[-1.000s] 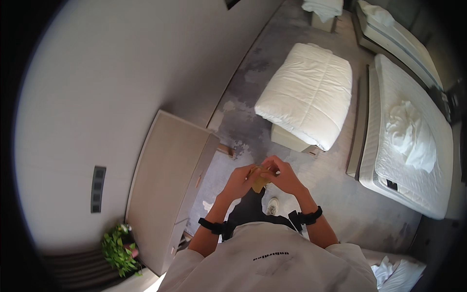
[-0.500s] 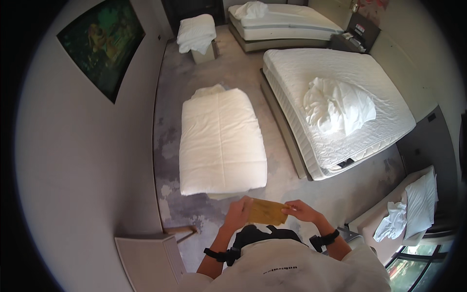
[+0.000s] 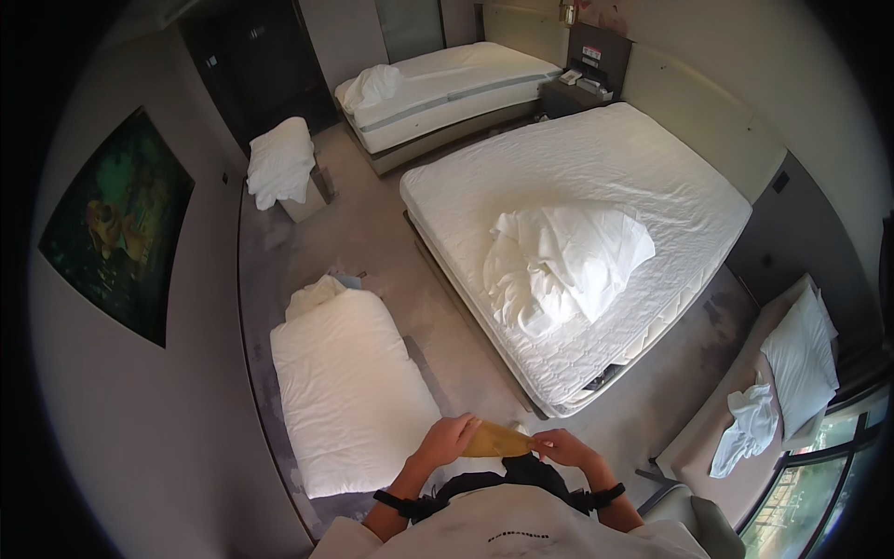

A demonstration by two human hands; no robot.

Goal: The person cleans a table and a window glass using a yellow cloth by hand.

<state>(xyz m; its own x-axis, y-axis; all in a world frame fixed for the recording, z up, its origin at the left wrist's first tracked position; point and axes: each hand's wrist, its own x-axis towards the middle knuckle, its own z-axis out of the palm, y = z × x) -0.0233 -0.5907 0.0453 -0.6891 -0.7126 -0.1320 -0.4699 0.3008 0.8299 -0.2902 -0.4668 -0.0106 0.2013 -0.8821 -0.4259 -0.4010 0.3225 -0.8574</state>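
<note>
Between my hands, close in front of my body, a flat mustard-yellow sheet (image 3: pixel 495 442) is stretched out. It looks thin and limp, but I cannot tell whether it is cloth or paper. My left hand (image 3: pixel 447 440) pinches its left end, and my right hand (image 3: pixel 565 449) grips its right corner. Beyond my left hand lies a folded white duvet (image 3: pixel 349 396) on the carpet. To the far right of my hands stands a large bed with a bare quilted mattress (image 3: pixel 596 154). A crumpled white bed sheet (image 3: pixel 573 261) is heaped on it.
A second bed (image 3: pixel 466 88) stands at the back, near a nightstand (image 3: pixel 575 95). White bedding (image 3: pixel 282 158) covers a small stool at far left. On the right, a couch (image 3: pixel 684 458) holds pillows (image 3: pixel 796 349) and a white cloth (image 3: pixel 748 429). A framed picture (image 3: pixel 121 228) hangs left.
My view has turned, so the large bed and duvet now sit lower and further left. Both hands keep hold of the yellow sheet, which is now tilted and shows a narrower face.
</note>
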